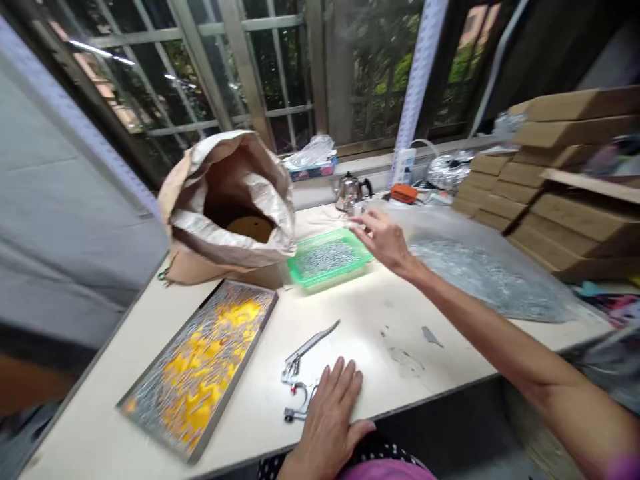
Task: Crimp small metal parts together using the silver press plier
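The basket [335, 277] at the clock's centre is translucent green. The tool [300, 351] at six o'clock is silver-grey with a red spot; the tray [236, 377] at eight shows yellow patches among grey pieces [155, 393]. At five, the person's clothing [387, 471] is pink and white-dotted black.

Wht tbl [360, 313]: tray [231, 379], grn bin [330, 275], tool [306, 347], bag [270, 200].

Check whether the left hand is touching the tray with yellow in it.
Apart: the head view shows bare tabletop between the left hand and the tray.
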`<move>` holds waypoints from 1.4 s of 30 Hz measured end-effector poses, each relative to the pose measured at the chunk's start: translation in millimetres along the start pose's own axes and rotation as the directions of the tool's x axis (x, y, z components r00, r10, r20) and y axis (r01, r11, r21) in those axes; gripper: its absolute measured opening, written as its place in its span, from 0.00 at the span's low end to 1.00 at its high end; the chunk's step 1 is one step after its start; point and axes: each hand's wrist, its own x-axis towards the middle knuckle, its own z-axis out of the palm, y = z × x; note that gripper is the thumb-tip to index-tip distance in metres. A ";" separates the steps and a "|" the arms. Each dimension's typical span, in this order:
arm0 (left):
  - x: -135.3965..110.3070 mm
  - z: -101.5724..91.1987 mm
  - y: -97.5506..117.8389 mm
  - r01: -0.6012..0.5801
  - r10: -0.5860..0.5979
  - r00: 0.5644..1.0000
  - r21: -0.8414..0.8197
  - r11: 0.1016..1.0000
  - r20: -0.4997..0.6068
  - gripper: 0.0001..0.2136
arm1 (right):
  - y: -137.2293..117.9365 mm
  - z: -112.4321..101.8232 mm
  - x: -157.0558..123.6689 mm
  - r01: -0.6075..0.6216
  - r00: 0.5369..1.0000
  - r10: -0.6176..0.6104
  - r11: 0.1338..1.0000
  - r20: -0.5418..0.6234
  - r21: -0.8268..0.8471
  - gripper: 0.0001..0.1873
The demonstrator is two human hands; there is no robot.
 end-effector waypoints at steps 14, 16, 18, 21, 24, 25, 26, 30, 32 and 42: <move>-88.6 -120.5 -120.4 0.658 -0.554 0.711 0.131 0.742 -0.433 0.10 | -85.8 63.9 -148.2 0.111 0.813 -0.294 0.926 0.502 0.361 0.14; -92.7 -128.1 -151.8 0.707 -0.602 0.690 0.193 0.681 -0.403 0.10 | -94.9 66.8 -170.4 0.047 0.797 -0.272 0.918 0.540 0.393 0.14; -90.9 -131.1 -175.3 0.720 -0.640 0.691 0.243 0.650 -0.337 0.11 | -102.3 68.2 -186.3 -0.009 0.795 -0.241 0.913 0.557 0.407 0.14; -81.8 -129.5 -196.3 0.703 -0.673 0.708 0.293 0.648 -0.211 0.11 | -110.6 69.2 -203.7 -0.058 0.815 -0.188 0.915 0.549 0.399 0.13; -72.4 -124.9 -205.6 0.686 -0.690 0.715 0.309 0.659 -0.114 0.10 | -114.9 70.9 -216.3 -0.084 0.832 -0.143 0.922 0.535 0.377 0.12; -70.4 -123.4 -207.4 0.685 -0.693 0.714 0.305 0.662 -0.100 0.10 | -115.6 71.6 -219.2 -0.090 0.833 -0.136 0.923 0.536 0.373 0.12; -69.1 -122.2 -208.9 0.686 -0.694 0.713 0.299 0.663 -0.097 0.10 | -116.0 72.4 -221.6 -0.091 0.833 -0.135 0.923 0.537 0.374 0.12; -69.6 -123.2 -212.6 0.700 -0.698 0.706 0.266 0.662 -0.119 0.09 | -117.2 74.6 -225.8 -0.060 0.834 -0.160 0.925 0.527 0.375 0.11; -71.1 -127.9 -210.4 0.707 -0.701 0.702 0.252 0.661 -0.130 0.08 | -118.1 74.4 -225.6 -0.050 0.826 -0.168 0.929 0.538 0.367 0.12; -51.8 -121.7 -100.3 0.728 -0.803 0.523 -0.640 0.246 0.286 0.08 | -117.6 64.4 -215.5 -0.066 0.770 -0.139 0.953 0.623 0.294 0.13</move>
